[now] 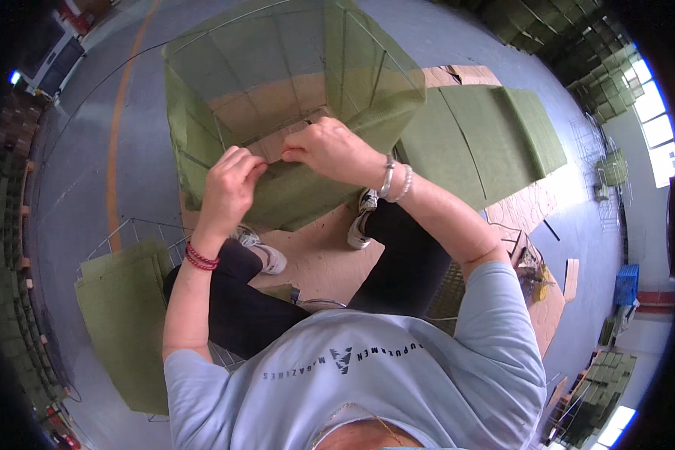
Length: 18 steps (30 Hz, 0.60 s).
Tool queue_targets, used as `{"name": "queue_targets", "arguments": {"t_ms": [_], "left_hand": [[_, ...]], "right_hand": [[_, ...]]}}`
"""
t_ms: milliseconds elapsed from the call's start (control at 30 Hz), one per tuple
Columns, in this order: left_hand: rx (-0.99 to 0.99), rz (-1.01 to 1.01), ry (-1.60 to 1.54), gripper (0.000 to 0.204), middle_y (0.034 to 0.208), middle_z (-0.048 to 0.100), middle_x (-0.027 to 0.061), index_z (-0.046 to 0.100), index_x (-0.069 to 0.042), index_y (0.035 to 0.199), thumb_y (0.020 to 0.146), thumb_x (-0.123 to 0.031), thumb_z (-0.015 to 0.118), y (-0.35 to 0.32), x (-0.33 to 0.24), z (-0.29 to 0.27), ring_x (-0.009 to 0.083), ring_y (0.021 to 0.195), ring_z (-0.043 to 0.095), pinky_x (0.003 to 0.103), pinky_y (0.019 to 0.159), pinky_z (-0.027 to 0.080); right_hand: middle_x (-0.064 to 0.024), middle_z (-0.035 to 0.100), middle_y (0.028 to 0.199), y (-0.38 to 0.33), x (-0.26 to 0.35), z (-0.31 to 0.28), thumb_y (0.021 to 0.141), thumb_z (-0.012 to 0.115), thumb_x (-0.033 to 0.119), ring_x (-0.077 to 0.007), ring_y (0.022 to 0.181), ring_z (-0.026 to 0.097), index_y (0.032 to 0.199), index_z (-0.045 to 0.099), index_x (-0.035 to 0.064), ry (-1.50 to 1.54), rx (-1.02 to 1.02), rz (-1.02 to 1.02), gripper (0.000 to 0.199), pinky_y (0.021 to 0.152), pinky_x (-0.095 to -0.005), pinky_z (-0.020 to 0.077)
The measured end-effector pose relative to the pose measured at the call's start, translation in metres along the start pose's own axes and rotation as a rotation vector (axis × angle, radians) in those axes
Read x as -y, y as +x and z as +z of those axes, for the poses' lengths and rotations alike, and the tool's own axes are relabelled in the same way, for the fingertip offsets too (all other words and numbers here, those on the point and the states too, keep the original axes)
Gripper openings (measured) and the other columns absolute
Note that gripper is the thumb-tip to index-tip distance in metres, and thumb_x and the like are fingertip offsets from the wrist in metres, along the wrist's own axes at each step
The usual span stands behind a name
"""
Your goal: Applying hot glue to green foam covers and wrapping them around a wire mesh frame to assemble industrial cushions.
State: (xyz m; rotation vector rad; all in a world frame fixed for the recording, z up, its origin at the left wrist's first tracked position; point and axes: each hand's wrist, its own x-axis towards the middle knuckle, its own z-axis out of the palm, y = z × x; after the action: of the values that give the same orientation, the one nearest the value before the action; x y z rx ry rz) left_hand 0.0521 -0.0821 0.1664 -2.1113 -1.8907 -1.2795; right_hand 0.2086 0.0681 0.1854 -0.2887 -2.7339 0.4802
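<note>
In front of me stands a box-shaped wire frame (283, 56) covered in green mesh fabric (367, 124), its top open toward me. Both hands meet over its near rim, close together. My left hand (231, 184) is closed in a pinch, thumb against the fingers, at the left of the rim. Just to its right, my right hand (336, 150) pinches too, its fingertips pointing toward the left hand. Whatever lies between the fingertips is too small to make out. The near fabric wall hangs below them, between my feet.
Brown cardboard (319, 259) lies under the box and my shoes. A folded green fabric sheet (457, 142) is spread at the right. Another green fabric piece (120, 315) with wire edges lies at the left. Small items (532, 281) sit on cardboard beside my right knee. A blue crate (627, 283) stands farther right.
</note>
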Motion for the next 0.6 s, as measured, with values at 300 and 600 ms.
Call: {"name": "queue_targets", "arguments": {"t_ms": [300,600], "left_hand": [[0.154,-0.04,-0.13,0.012,0.079,0.057,0.0185,0.059,0.007,0.09,0.087,-0.004,0.062,0.034,-0.008,0.039,0.0355,0.076,0.056,0.04,0.068,0.044],[-0.193,0.217,0.35,0.036,0.092,0.06,0.0085,0.068,0.001,0.106,0.071,0.004,0.075,0.002,-0.024,0.057,0.0249,0.086,0.059,0.037,0.073,0.052]], "right_hand": [[-0.0173,0.069,0.081,-0.014,-0.049,-0.006,0.087,0.066,0.027,-0.0329,0.073,0.067,0.092,0.073,0.0046,0.158,-0.013,0.207,0.024,0.071,-0.0376,0.0524],[-0.014,0.064,0.117,-0.063,-0.027,0.004,0.079,0.069,0.006,-0.0281,0.112,0.061,0.117,0.062,-0.0008,-0.216,-0.423,-0.247,0.039,0.105,-0.043,0.0459]]}}
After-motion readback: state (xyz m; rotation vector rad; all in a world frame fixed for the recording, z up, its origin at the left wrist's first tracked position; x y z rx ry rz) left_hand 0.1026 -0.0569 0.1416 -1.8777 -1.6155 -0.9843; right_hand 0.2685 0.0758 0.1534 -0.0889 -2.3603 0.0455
